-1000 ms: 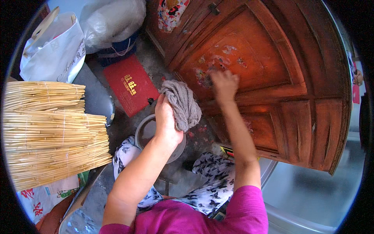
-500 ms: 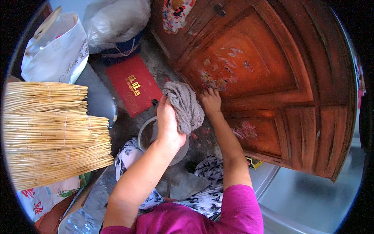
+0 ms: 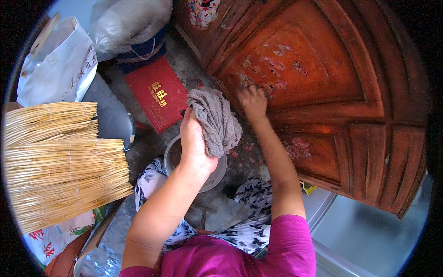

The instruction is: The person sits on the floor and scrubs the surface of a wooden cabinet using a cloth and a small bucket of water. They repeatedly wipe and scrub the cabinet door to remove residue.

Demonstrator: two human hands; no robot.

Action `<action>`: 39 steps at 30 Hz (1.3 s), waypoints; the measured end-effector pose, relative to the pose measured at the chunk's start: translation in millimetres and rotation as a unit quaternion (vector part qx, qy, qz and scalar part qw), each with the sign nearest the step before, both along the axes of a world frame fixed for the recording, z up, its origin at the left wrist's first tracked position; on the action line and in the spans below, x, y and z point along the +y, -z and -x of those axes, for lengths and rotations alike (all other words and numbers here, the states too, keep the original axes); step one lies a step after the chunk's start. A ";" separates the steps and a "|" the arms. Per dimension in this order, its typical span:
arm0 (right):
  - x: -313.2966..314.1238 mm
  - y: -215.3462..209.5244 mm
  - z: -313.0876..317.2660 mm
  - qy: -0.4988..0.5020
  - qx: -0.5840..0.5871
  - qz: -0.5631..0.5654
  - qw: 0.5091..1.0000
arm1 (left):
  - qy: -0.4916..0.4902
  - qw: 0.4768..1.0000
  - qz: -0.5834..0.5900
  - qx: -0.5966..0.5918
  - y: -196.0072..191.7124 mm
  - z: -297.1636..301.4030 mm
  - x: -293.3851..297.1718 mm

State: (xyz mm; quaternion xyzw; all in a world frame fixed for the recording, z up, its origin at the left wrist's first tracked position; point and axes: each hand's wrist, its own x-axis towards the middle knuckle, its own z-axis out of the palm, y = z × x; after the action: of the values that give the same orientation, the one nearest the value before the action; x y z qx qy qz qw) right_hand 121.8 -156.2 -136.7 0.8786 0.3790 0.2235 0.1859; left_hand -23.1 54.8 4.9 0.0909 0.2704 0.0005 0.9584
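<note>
A crumpled grey cloth [image 3: 216, 121] is gripped in my left hand [image 3: 193, 143], fingers wrapped behind it, held above a round translucent basin [image 3: 216, 177]. My right hand [image 3: 253, 100] is against the brown wooden door [image 3: 344, 87], at the lower left of its raised panel. Motion smears its fingers, and whether they pinch anything cannot be made out. Torn scraps of coloured paper [image 3: 277, 69] cling to the panel by that hand. Another reddish patch of residue [image 3: 299, 147] marks the smaller panel nearer to me.
Bundled straw-coloured stalks [image 3: 64, 166] are stacked at the left. Behind them stands a white paper bag [image 3: 69, 69], with a clear plastic bag [image 3: 131, 27] beyond. A red mat [image 3: 154, 94] lies on the floor. A grey, smooth-surfaced piece [image 3: 364, 226] sits at the lower right.
My right hand has shifted slightly up along the panel and become more blurred. The cloth in my left hand has moved a little up and left. The view has shifted slightly.
</note>
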 end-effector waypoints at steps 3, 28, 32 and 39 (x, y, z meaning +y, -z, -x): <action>-3.0 -1.1 0.9 -0.002 0.029 0.009 1.000 | 0.006 1.000 -0.017 0.023 -0.1 1.3 0.7; -1.5 -190.2 22.9 0.083 -0.236 -0.133 0.959 | 0.013 1.000 -0.009 -0.003 -7.7 1.6 -1.0; -37.6 -78.5 32.4 0.087 -0.149 -0.073 0.982 | 0.042 0.999 0.000 -0.002 4.7 3.2 -7.7; -17.3 -128.7 33.9 0.090 -0.123 -0.074 0.986 | 0.020 1.000 -0.023 -0.006 1.9 3.2 3.1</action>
State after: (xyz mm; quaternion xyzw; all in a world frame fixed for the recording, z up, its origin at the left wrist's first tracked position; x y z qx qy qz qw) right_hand 87.9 -173.5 -8.1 0.8860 0.2554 0.3400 0.1850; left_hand -26.3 58.0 3.0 0.1179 0.2625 -0.0121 0.9576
